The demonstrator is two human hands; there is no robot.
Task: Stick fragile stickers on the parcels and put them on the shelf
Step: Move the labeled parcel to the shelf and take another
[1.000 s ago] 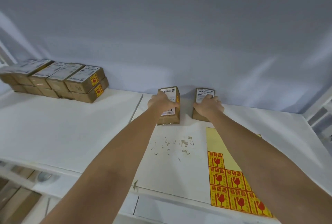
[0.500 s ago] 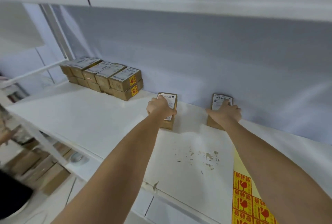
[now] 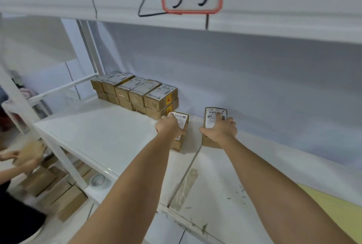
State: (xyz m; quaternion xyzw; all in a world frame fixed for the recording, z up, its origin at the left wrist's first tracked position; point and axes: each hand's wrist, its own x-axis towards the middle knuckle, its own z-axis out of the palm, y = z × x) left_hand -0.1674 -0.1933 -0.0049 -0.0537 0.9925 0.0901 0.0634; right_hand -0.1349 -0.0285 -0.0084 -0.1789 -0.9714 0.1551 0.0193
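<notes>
Both grips are closed over parcels on the shelf [image 3: 109, 136]: the left hand [image 3: 169, 127] holds the left parcel [image 3: 181, 126], the right hand [image 3: 220, 131] holds the right parcel [image 3: 214, 115], whose long axis runs away toward the back wall. Further left, the stacked parcels [image 3: 141, 95] lie just beside the left parcel, perhaps touching. Open room remains along the front edge.
</notes>
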